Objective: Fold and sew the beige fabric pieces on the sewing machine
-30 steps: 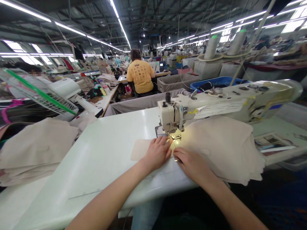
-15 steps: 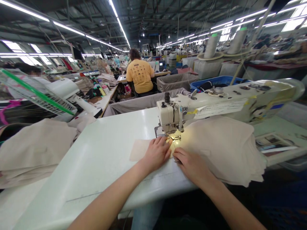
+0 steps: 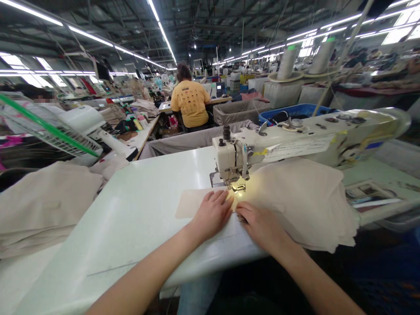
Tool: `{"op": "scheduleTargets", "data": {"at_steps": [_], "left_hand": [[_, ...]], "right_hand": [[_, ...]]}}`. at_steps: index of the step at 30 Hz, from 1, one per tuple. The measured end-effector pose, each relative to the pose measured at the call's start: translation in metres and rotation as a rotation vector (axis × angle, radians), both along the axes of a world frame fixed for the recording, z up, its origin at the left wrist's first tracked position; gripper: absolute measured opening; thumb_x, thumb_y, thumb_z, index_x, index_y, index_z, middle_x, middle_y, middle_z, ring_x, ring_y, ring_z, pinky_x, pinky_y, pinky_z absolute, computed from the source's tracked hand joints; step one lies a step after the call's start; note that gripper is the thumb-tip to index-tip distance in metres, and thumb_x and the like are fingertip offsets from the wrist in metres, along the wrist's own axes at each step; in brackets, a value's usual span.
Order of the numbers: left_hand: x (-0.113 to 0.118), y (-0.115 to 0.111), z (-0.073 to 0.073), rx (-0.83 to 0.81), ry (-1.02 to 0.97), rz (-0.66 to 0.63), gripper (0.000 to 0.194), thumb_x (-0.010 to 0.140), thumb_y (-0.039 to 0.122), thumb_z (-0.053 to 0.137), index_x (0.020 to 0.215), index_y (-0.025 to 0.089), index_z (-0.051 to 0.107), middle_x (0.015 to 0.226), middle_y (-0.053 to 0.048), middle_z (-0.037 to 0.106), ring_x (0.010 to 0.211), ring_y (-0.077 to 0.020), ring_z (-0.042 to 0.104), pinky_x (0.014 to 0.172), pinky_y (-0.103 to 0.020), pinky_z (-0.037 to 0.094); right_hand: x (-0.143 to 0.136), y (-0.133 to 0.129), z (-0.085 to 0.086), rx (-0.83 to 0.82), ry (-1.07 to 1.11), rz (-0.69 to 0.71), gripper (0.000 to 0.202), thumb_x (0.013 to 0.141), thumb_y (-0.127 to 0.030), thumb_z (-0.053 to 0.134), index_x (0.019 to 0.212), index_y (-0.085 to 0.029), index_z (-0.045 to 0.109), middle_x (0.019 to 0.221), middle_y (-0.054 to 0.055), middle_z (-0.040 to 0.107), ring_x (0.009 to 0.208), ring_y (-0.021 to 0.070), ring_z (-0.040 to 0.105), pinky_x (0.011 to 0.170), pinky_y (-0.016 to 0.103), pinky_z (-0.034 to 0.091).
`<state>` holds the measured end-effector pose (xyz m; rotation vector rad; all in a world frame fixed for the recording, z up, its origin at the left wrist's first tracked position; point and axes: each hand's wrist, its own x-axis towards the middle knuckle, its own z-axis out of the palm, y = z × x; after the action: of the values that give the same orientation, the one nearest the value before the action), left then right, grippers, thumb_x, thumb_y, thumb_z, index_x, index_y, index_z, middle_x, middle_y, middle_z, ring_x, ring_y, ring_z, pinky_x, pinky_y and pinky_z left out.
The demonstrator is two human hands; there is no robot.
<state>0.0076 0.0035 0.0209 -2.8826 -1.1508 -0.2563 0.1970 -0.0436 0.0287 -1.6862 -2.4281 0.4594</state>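
My left hand [image 3: 212, 212] lies flat with fingers stretched out on a small cream fabric piece [image 3: 187, 204], its fingertips just in front of the presser foot [image 3: 236, 187]. The hand and the machine head hide part of the piece. My right hand [image 3: 259, 223] is beside it, fingers curled and pressed together by the fabric's right end. Something small and dark shows under these fingers, too hidden to name. The sewing machine [image 3: 228, 157] stands over the cloth, its lamp lighting the needle area. A stack of large cream fabric panels [image 3: 302, 197] lies right of the needle.
More cream fabric [image 3: 42, 192] is heaped at the left, below a fan [image 3: 82, 122]. Thread cones [image 3: 287, 63] stand behind the machine. A tray of small tools [image 3: 370, 194] sits at the right. Ahead, a person in a yellow shirt [image 3: 190, 103] sits beyond a grey cloth bin [image 3: 187, 142].
My left fingertips have drawn back slightly from the presser foot, showing more of the small piece's far edge. My right hand stays nearly in place. The view has shifted a little.
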Motion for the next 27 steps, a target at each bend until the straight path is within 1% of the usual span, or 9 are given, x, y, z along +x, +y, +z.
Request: {"op": "scheduleTargets", "data": {"at_steps": [3,5,9,13,16,20,24,27], "left_hand": [[-0.002,-0.011,-0.002,-0.039,-0.037,-0.094,0.024,0.099,0.020,0.046,0.117,0.015,0.062,0.119,-0.012,0.067,0.114,-0.0256,0.061,0.096,-0.041,0.054],[-0.002,-0.015,-0.001,-0.036,-0.075,-0.140,0.024,0.098,0.019,0.045,0.115,0.015,0.062,0.115,-0.012,0.068,0.112,-0.0254,0.062,0.093,-0.040,0.057],[-0.003,-0.015,0.005,-0.041,-0.080,-0.168,0.023,0.099,0.021,0.044,0.111,0.016,0.063,0.110,-0.012,0.067,0.109,-0.0250,0.063,0.092,-0.040,0.058],[-0.003,-0.006,0.008,-0.054,-0.057,-0.164,0.024,0.101,0.024,0.041,0.101,0.017,0.064,0.103,-0.010,0.066,0.105,-0.0234,0.062,0.091,-0.039,0.057],[-0.003,0.003,0.008,-0.049,-0.039,-0.148,0.024,0.101,0.025,0.041,0.097,0.018,0.065,0.099,-0.009,0.066,0.103,-0.0231,0.062,0.089,-0.037,0.056],[-0.004,0.016,0.006,-0.035,-0.019,-0.140,0.028,0.102,0.027,0.040,0.095,0.017,0.066,0.097,-0.009,0.066,0.100,-0.0235,0.063,0.087,-0.036,0.056],[-0.005,0.028,0.008,-0.028,-0.032,-0.134,0.032,0.102,0.027,0.038,0.095,0.017,0.067,0.099,-0.010,0.067,0.102,-0.0230,0.063,0.090,-0.036,0.055],[-0.006,0.036,0.008,-0.034,-0.020,-0.122,0.030,0.102,0.026,0.040,0.096,0.017,0.068,0.102,-0.010,0.068,0.103,-0.0230,0.064,0.092,-0.036,0.055]], "right_hand": [[0.000,-0.003,0.000,-0.016,0.003,-0.008,0.033,0.099,-0.015,0.048,0.127,-0.021,0.065,0.137,0.007,0.064,0.105,0.0230,0.070,0.085,0.030,0.052],[0.000,-0.005,-0.001,-0.022,-0.006,-0.009,0.035,0.099,-0.014,0.047,0.129,-0.021,0.063,0.139,0.008,0.063,0.107,0.0238,0.069,0.087,0.031,0.052],[-0.001,-0.003,0.001,-0.026,-0.022,-0.016,0.036,0.099,-0.015,0.045,0.130,-0.021,0.063,0.138,0.009,0.063,0.104,0.0240,0.070,0.084,0.031,0.053],[-0.003,0.003,0.004,-0.022,-0.018,-0.014,0.036,0.097,-0.013,0.047,0.128,-0.022,0.063,0.133,0.008,0.065,0.100,0.0229,0.071,0.079,0.030,0.051],[-0.006,0.009,0.008,-0.017,-0.036,-0.028,0.036,0.096,-0.012,0.045,0.126,-0.021,0.063,0.130,0.008,0.066,0.097,0.0228,0.071,0.076,0.030,0.049],[-0.009,0.019,0.009,0.008,-0.058,-0.051,0.032,0.098,-0.012,0.042,0.118,-0.022,0.064,0.125,0.006,0.069,0.090,0.0216,0.072,0.069,0.028,0.045],[-0.009,0.028,0.005,0.056,-0.059,-0.037,0.030,0.098,-0.013,0.043,0.118,-0.022,0.063,0.129,0.005,0.068,0.088,0.0210,0.072,0.068,0.027,0.044],[-0.010,0.032,0.002,0.058,-0.070,-0.034,0.029,0.099,-0.015,0.044,0.119,-0.022,0.063,0.132,0.006,0.066,0.090,0.0211,0.072,0.070,0.027,0.045]]}}
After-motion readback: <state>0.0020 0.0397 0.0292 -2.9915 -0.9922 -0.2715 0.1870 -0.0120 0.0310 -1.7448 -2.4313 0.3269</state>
